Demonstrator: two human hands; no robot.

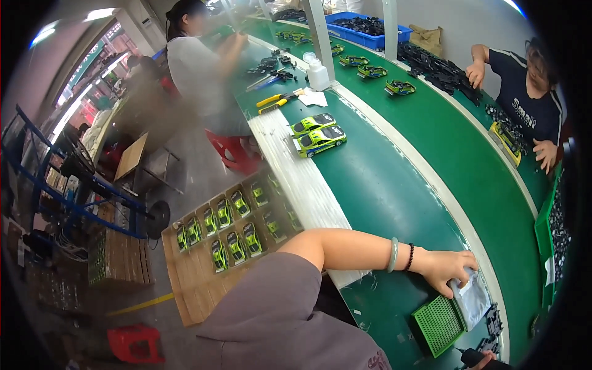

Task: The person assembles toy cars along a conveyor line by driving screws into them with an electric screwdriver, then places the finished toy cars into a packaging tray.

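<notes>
My left grip (453,271) curls over the silver plastic bag (475,302) beside the green perforated plastic basket (438,325) on the green table (394,197); whether it pinches, I can't tell. My right grip (487,360) clasps a black rounded tool (472,357).

- Two toy cars (320,140) are set side by side on the bench (382,191), upper centre.
- A bag (473,302) is laid right of a basket (439,327), lower right, under the left hand (449,270).
- Further cars (235,246) are packed in a carton (190,293), lower left.

You see white lettering (528,112) across the chest of a dark shirt (518,83) facing you | at your upper left, pale characters (93,50) on a green banner (84,64)
</notes>
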